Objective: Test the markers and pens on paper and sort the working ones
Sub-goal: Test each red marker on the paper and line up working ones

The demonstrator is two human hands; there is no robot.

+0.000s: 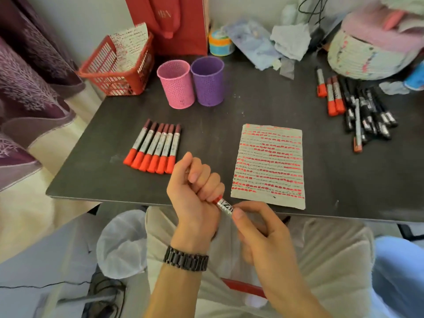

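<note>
A dark table [220, 111] stands against a pale wall [91, 17] — purple patterned drapery [25, 88] at left, cream floor [34, 210] below.

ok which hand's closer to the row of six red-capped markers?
Left. The left hand is just right of the row of markers, gripping the held marker; the right hand pinches it farther right.

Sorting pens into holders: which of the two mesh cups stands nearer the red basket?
The pink cup: it stands left of the purple cup, toward the red basket.

Red bag [169, 21], red basket [110, 82], crumpled cloth [290, 40]
</note>
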